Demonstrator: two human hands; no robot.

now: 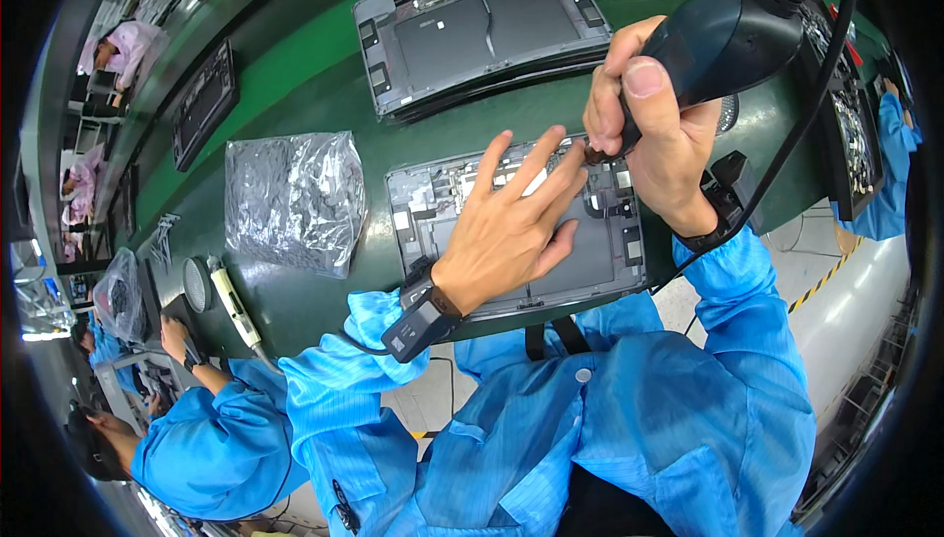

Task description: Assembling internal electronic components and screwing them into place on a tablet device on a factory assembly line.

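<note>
The left hand (pixel 511 227) lies spread over the opened laptop base (pixel 580 254) at the tabletop's (pixel 285 109) near edge, apparently steadying it; the right hand (pixel 671 139) grips a black powered screwdriver (pixel 716 45), seemingly guiding its tip toward the far side.

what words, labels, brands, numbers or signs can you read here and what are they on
None can be read.
Rear open laptop base: pale marks, too small.
Front laptop base: pale stickers, too small.
Left-wrist device: faint marks, too small.
</note>
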